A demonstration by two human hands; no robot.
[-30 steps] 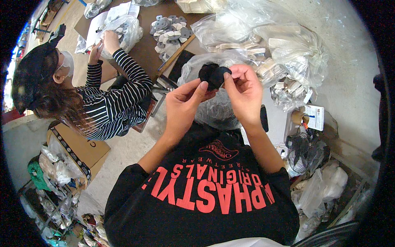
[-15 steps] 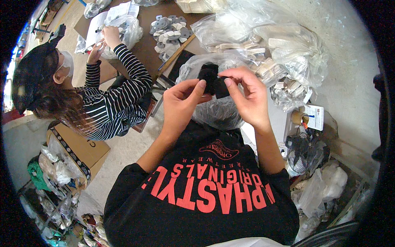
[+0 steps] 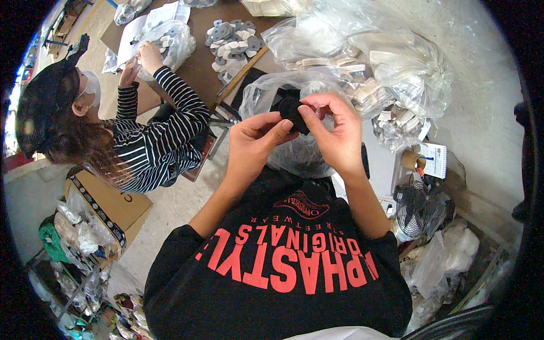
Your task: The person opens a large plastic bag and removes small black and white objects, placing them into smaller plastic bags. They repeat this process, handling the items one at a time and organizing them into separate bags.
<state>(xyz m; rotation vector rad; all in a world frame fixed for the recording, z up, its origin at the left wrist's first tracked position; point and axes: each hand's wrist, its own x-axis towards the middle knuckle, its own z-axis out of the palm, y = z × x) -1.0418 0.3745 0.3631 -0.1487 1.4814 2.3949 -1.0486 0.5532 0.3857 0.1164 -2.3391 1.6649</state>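
Note:
Between my two hands, above an open clear plastic bag (image 3: 303, 154), is a small rounded black piece (image 3: 294, 113) that looks soft, like fabric or foam. My left hand (image 3: 259, 137) pinches its lower left edge between thumb and fingers. On the other side, my right hand (image 3: 338, 131) grips the right edge, its thumb pressed on top. More black material shows just beyond the piece, at the bag's mouth; its shape is hard to make out.
To the left a co-worker in a striped top (image 3: 161, 130) handles something small at a brown table (image 3: 198, 28). Grey and white flat pieces (image 3: 232, 45) are heaped there. Large plastic bags (image 3: 391, 62) of pale pieces lie ahead right. A black fan (image 3: 415, 209) stands at right.
My hands have drawn slightly closer together. The black pieces that were side by side between them now appear as one rounded shape. The co-worker's hands have shifted a little.

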